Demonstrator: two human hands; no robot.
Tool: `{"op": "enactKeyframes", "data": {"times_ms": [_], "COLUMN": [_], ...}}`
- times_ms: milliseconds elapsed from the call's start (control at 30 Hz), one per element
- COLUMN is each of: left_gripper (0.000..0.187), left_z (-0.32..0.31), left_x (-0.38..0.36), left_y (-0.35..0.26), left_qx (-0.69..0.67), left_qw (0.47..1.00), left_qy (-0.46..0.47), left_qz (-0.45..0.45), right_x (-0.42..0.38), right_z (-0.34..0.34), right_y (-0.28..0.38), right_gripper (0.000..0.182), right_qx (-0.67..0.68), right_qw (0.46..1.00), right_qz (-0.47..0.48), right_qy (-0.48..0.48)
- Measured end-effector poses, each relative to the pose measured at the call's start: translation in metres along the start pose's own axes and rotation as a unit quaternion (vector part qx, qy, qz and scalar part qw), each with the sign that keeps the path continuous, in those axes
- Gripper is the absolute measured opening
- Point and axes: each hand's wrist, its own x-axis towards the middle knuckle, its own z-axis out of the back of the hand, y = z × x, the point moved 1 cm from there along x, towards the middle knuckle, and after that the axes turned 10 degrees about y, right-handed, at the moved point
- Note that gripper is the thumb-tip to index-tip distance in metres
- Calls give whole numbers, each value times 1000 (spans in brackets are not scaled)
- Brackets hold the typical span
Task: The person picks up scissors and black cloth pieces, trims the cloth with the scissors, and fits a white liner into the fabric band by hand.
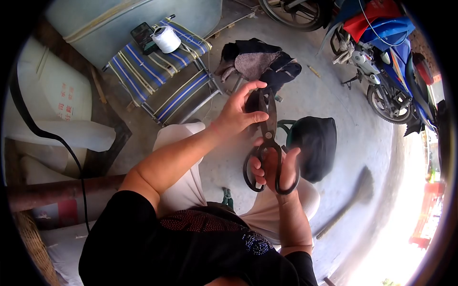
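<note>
The right hand (275, 166) grips the black scissors (268, 135) by their handles above the lap, blades pointing away, while the left hand (242, 108) curves beside the blades, its grip unclear.

the black metal scissors (269, 135) hide part of the right hand (273, 167). a white thread spool (166, 40) hides some of the dark boxy thing (141, 36) at the striped cloth chair's (148, 64) far edge. up top, a black rubber wheel (305, 27) is cut off.
</note>
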Motion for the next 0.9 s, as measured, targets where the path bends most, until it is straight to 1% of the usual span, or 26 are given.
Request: {"op": "enactKeyframes", "data": {"times_ms": [33, 67, 100, 133, 167, 200, 267, 300, 333, 367, 400, 467, 500, 533, 600, 633, 667, 733, 767, 900], "left_gripper": [61, 68, 75, 75, 81, 86, 89, 86, 83, 76, 76, 70, 67, 67, 67, 65, 65, 63, 63, 60], "left_z": [0, -1, -1, 0, 2, 2, -1, 2, 3, 1, -2, -9, -13, -14, -13, -18, -19, -21, -22, -20], "left_x": [1, 2, 2, 1, -1, -2, -4, -5, -6, -6, -6, -6, -6, -7, -7, -7, -7, -7, -7, -8], "left_y": [-2, -6, -8, -8, -8, -7, -9, -7, -4, -1, 1, -3, -6, -5, -2, -1, -2, -4, -3, 4], "left_qx": [0, -2, -4, -5, -51, -98, -103, -105, -107, -83, -87, -51, -31, -33, -5, -15, -17, -25, -25, -40], "left_qw": [1000, 1000, 999, 999, 996, 991, 990, 985, 977, 979, 977, 978, 978, 977, 972, 975, 974, 970, 969, 964], "left_qy": [1, 3, 6, 8, 12, 15, 25, 65, 105, 112, 117, 133, 129, 130, 167, 162, 163, 176, 177, 191], "left_qz": [2, 22, 42, 44, 65, 87, 96, 122, 149, 147, 154, 154, 162, 168, 168, 152, 156, 167, 169, 180], "right_x": [1, 0, -2, -3, -5, -9, -7, -3, -1, -1, 1, 2, 4, 6, 8, 9, 9, 9, 9, 9], "right_z": [1, 1, 2, 3, 9, 15, 20, 25, 30, 30, 29, 32, 30, 29, 28, 29, 29, 31, 32, 28], "right_y": [0, 0, 2, 5, 8, 13, 25, 27, 27, 28, 27, 23, 22, 21, 19, 19, 19, 19, 19, 23], "right_gripper": [97, 97, 96, 96, 93, 79, 58, 51, 47, 47, 46, 48, 49, 49, 47, 43, 43, 38, 33, 30], "right_qx": [-11, -8, -54, -101, -146, -174, -279, -276, -273, -263, -256, -268, -229, -225, -237, -253, -251, -295, -321, -337], "right_qw": [1000, 1000, 998, 993, 983, 970, 911, 902, 892, 899, 898, 901, 913, 914, 917, 914, 914, 904, 894, 891], "right_qz": [2, 2, 28, 53, 104, 154, 261, 289, 316, 308, 319, 296, 297, 295, 274, 272, 271, 261, 272, 259], "right_qy": [-6, -9, -17, -24, -43, -70, -155, -162, -171, -169, -163, -170, -161, -166, -164, -166, -169, -163, -156, -159]}}
